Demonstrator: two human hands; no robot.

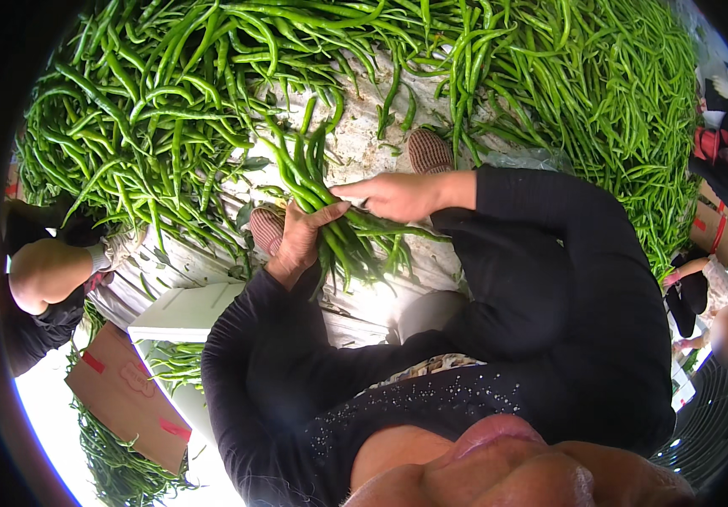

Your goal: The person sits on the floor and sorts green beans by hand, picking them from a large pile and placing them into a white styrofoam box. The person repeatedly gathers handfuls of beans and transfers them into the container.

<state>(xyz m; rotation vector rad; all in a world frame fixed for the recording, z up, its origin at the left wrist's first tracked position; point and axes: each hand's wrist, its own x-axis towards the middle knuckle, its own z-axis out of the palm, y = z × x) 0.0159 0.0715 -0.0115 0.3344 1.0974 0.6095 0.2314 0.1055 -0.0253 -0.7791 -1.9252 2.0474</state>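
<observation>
A bunch of long green chili peppers is clasped in my left hand, with the thumb laid across it. The peppers stick out above and below the grip. Close against the bunch on its right is my right hand, its fingers curled in and their tips at the peppers. What those fingers pinch, if anything, is hidden. A few chili peppers poke out beneath the right hand.
Large heaps of green chili peppers lie ahead and to the right on a pale, dirty sheet. At left stand a white foam box and a cardboard box flap. A person's knee is at far left; other people work at far right.
</observation>
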